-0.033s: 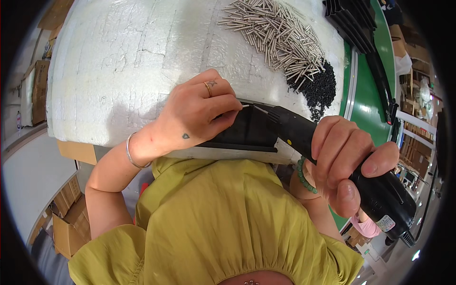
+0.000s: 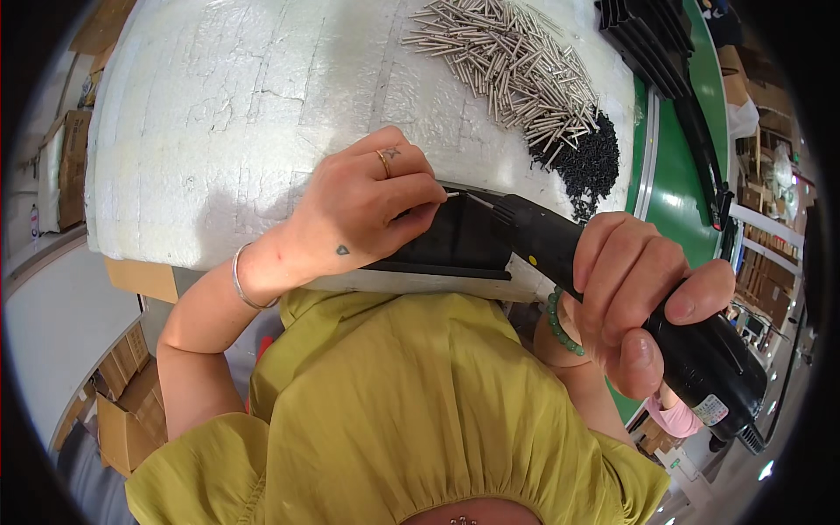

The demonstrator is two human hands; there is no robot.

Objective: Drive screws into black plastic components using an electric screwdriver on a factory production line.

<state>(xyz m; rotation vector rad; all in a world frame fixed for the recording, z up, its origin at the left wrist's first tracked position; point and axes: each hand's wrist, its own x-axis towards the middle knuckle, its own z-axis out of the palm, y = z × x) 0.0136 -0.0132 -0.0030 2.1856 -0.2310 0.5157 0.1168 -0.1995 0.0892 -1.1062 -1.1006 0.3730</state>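
Observation:
My left hand (image 2: 372,192), wearing a ring, is closed in a pinch on a thin metal pin (image 2: 452,194), whose tip pokes out past the fingertips. In my right hand (image 2: 634,297) is a black electric screwdriver (image 2: 538,232), tilted so its thin bit (image 2: 479,201) points at the pin. Bit and pin tip lie very close; whether they touch I cannot tell. Under both lies a black panel-like part (image 2: 464,241) along the near table edge, partly hidden by my left hand.
A heap of metal pins (image 2: 516,70) lies at the far right of the film-covered white table (image 2: 219,114), with a pile of small black pieces (image 2: 595,162) beside it. Black moulded parts (image 2: 647,44) rest on a green surface (image 2: 674,166). Cardboard boxes (image 2: 131,420) stand lower left.

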